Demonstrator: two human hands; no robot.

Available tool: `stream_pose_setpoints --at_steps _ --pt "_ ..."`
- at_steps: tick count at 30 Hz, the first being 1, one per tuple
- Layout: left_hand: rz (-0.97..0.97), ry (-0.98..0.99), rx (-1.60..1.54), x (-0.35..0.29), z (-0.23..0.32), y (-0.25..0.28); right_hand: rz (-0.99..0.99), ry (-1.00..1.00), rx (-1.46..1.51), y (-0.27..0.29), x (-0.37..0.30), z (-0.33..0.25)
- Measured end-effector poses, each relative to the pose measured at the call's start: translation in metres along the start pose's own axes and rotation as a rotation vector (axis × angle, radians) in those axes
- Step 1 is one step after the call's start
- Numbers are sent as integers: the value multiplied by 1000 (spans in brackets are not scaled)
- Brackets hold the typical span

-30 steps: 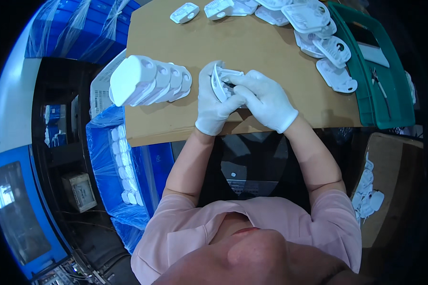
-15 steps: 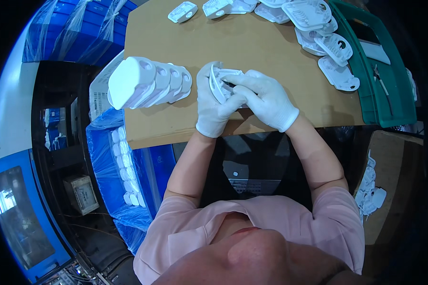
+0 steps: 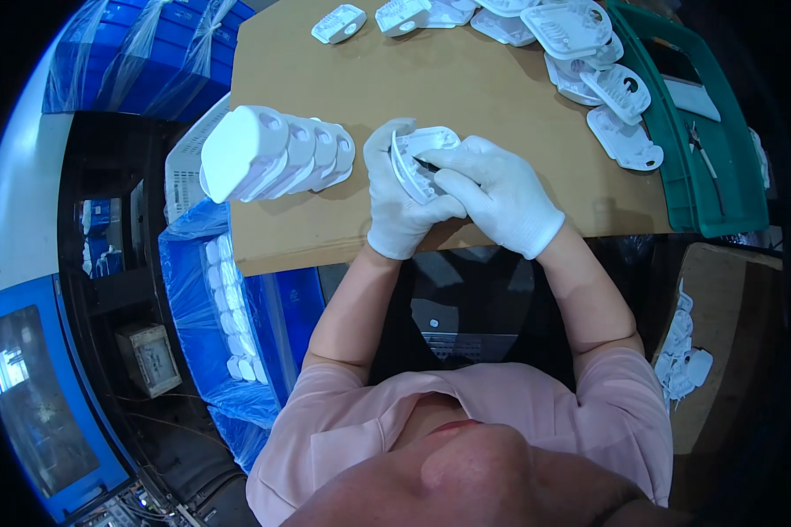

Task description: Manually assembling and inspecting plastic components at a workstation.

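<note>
In my gloved left hand [image 3: 397, 211] is a white plastic housing [image 3: 406, 169], tilted so that its ribbed hollow side faces right. The left fingers wrap its outer wall, with the thumb along the near end. My gloved right hand [image 3: 501, 195] reaches into the hollow with its thumb and forefinger close together. A small dark sliver shows at those fingertips; whether it is a tool or a gap in the housing I cannot make out. Left of my hands, a row of nested white housings [image 3: 244, 154] stands on the brown tabletop [image 3: 325, 75].
Several loose white housings [image 3: 567, 31] lie along the far and right edges. A green tray [image 3: 738, 198] at the right holds cutting pliers [image 3: 701, 158]. Below the table's left edge stands a blue-lined bin [image 3: 185, 263] with white parts [image 3: 228, 303]. Blue crates [image 3: 132, 57] are stacked far left.
Both hands have shifted slightly right and nearer to me with the housing. The housing has turned a little, showing more of its hollow side. The right fingertips stay at its inside.
</note>
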State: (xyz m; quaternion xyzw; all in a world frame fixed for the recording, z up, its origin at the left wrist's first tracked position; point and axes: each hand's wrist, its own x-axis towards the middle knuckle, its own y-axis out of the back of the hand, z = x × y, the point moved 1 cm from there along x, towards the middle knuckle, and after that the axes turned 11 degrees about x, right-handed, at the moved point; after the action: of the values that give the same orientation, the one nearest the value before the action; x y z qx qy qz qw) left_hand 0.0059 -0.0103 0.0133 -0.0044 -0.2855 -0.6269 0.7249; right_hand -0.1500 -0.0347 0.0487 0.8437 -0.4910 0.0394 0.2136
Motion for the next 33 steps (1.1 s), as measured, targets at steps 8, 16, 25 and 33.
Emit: stream_pose_setpoints --at_steps 8,16,25,33 --pt "40 -68 95 -1 1 -2 -114 -200 327 2 0 5" --pt "74 -54 141 -1 2 -3 -61 -228 354 -6 -1 5" --pt "103 -26 54 -2 5 -3 -64 -270 374 -8 -1 9" --pt "118 -69 71 -3 0 -1 -107 -471 760 -5 4 -1"
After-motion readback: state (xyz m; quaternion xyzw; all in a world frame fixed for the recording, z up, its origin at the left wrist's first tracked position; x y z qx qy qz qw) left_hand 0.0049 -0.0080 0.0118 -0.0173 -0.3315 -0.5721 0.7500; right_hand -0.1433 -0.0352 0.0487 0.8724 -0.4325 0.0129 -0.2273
